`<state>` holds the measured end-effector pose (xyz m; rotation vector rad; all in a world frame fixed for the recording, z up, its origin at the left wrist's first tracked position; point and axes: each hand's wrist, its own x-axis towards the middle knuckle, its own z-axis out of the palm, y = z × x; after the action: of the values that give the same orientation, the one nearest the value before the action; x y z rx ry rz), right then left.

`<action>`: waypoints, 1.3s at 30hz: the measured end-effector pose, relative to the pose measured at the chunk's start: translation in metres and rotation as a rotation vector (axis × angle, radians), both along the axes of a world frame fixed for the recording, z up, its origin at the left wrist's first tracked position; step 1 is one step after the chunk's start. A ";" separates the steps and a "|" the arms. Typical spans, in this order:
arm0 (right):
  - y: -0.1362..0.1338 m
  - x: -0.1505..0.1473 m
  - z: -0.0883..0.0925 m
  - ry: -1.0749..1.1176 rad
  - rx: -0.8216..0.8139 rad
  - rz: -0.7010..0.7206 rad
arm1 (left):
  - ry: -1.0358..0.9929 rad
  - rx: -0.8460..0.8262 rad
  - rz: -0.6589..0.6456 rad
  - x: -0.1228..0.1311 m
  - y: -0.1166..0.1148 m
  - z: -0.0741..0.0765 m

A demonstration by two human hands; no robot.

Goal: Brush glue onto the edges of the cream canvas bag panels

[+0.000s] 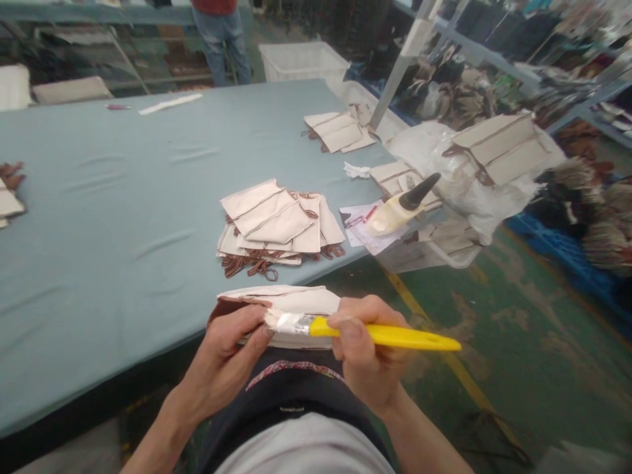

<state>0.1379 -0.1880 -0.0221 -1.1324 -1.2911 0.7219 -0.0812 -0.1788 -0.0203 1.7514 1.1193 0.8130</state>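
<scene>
A paintbrush (415, 338) with a yellow handle is gripped in my right hand (368, 352), its bristles pointing left. Closed on the left end of a cream fabric piece (301, 299) with brown edging is my left hand (224, 355). The bristle tip is at the fabric's edge, right by my left fingertips; whether it touches the cloth I cannot tell. My right fingers also rest against the fabric's right end. This piece is at the table's front edge, just above my lap. Beyond it lies a stack of similar cream pieces (271, 214) with brown straps.
The blue-green table (123, 250) spreads ahead and left. To the right, a pale bottle with a dark cone nozzle (395, 214) stands on paper. Behind are more fabric pieces (340, 130), a plastic bag (419, 145) and a white crate (303, 62). A person (222, 39) stands at the back.
</scene>
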 end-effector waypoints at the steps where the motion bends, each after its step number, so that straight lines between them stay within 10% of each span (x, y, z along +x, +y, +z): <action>1: 0.000 0.001 -0.001 0.010 -0.003 -0.028 | 0.013 0.006 0.015 0.002 0.000 0.001; 22: 0.050 0.042 0.026 0.427 0.004 0.115 | -0.224 -0.333 0.214 0.027 0.014 0.015; 27: 0.048 0.057 0.023 0.269 0.095 0.302 | -0.408 -0.679 0.202 0.035 0.021 0.019; 39: 0.059 0.078 0.030 -0.274 0.527 0.210 | -0.601 -0.920 0.292 0.066 0.040 0.029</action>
<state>0.2155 -0.1294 0.0078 -0.6843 -1.7253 0.3439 -0.0150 -0.1390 0.0086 0.5384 1.0766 0.7417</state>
